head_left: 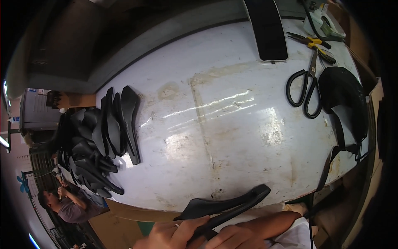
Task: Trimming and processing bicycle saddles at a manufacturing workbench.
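holds bent black piece (233, 213) in left hand (172, 235), slanted lengthwise forward-right over near edge of desk (232, 153); has right hand (235, 238) just beside, cannot tell its grip.

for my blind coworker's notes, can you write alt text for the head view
A person's left-hand grip and right-hand grip hold a bent black piece at the near edge of a worn white table. More black pieces lie heaped at left, with scissors, pliers and a phone toward the far right; another person is in the background.
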